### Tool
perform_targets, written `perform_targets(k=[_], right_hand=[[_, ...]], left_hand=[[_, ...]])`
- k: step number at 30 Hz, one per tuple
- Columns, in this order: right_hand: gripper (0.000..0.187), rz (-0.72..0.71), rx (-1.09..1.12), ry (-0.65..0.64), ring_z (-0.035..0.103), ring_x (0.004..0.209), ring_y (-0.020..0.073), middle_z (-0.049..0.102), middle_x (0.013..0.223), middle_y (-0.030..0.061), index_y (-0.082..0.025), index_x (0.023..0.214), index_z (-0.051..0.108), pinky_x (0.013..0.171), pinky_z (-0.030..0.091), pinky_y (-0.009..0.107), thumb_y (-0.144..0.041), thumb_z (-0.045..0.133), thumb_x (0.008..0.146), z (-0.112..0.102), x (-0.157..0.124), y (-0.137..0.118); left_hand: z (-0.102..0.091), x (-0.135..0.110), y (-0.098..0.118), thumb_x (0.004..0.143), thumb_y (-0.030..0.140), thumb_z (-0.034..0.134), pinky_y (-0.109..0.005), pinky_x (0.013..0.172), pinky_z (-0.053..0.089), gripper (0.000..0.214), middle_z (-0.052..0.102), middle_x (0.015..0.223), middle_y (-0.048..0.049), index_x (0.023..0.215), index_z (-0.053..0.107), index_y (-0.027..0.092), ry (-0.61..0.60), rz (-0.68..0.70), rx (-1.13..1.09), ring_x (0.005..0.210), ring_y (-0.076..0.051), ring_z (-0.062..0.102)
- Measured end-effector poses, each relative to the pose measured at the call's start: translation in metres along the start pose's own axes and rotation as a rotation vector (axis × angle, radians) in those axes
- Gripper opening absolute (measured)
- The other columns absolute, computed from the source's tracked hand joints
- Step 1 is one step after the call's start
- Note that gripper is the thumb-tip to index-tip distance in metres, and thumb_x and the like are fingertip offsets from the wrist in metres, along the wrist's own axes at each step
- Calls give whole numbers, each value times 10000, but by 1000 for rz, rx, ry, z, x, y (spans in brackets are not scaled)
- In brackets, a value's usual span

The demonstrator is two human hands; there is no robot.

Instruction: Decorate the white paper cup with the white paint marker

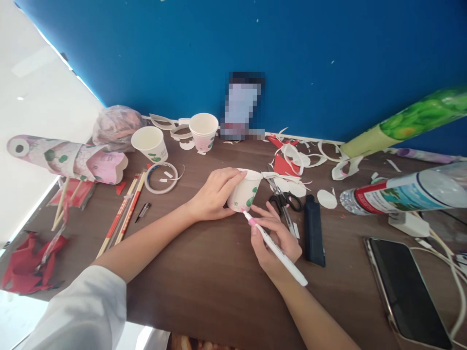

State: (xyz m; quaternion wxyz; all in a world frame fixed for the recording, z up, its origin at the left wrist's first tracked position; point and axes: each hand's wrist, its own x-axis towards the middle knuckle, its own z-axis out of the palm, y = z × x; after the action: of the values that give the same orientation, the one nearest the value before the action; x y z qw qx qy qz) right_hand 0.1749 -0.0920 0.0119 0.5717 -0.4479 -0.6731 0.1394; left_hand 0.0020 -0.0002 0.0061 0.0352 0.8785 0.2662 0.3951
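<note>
My left hand [219, 192] is wrapped round a white paper cup [246, 190] printed with green leaves, steadying it on the dark wooden table [204, 272]. In my right hand [279, 238] is a white marker pen [279, 253] with a pink band near its tip. The pen's tip meets the cup's lower side, beside a small pink patch. Black-handled scissors [286, 201] lie just beyond my right hand, partly over paper scraps. A dark narrow case [314, 231] rests to the right of that hand.
Paper cups [149, 144] stand at the back, near a tape roll [160, 178]. A paper-cup fish [65, 158] and chopsticks [122, 214] lie left. Right are a plastic bottle [404, 192], a phone [404, 287] and cables. Another phone [241, 107] leans on the blue partition [164, 58].
</note>
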Motion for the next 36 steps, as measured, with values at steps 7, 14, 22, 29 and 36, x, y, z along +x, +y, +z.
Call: perform_targets(k=[7,14,22,29,36], right_hand=[[247,4,-16,0,732,946,297,749,791,17,-211,892,642,990,511,565,-31,637,723,3,-5,3],[241,26,-45,-10,733,946,292,740,775,7,-230,884,637,988,511,579,-43,631,731,3,-4,1],[212,50,-64,10,736,938,285,763,817,23,-225,893,645,979,520,575,-63,633,757,4,-4,0],[200,91,-70,41,739,929,280,772,838,20,-218,895,648,987,517,575,-60,628,774,5,-4,-3],[146,133,-54,54,739,927,273,771,887,39,-209,879,644,986,527,559,-88,608,806,5,-2,-6]], left_hand=[[-1,1,3,848,391,570,-523,992,397,776,520,1159,-160,1468,168,154,0,34,30,1085,-279,526],[0,3,4,841,398,587,-449,870,462,787,517,1139,-160,1467,174,162,28,59,42,1046,-280,534],[0,4,6,854,368,566,-440,859,456,776,531,1136,-153,1478,151,170,23,65,44,1049,-278,534],[0,3,5,833,332,590,-427,871,449,767,526,1132,-165,1459,204,114,30,86,61,1049,-277,517],[0,3,5,853,338,559,-431,865,444,766,525,1142,-157,1480,155,165,20,63,40,1048,-279,527]])
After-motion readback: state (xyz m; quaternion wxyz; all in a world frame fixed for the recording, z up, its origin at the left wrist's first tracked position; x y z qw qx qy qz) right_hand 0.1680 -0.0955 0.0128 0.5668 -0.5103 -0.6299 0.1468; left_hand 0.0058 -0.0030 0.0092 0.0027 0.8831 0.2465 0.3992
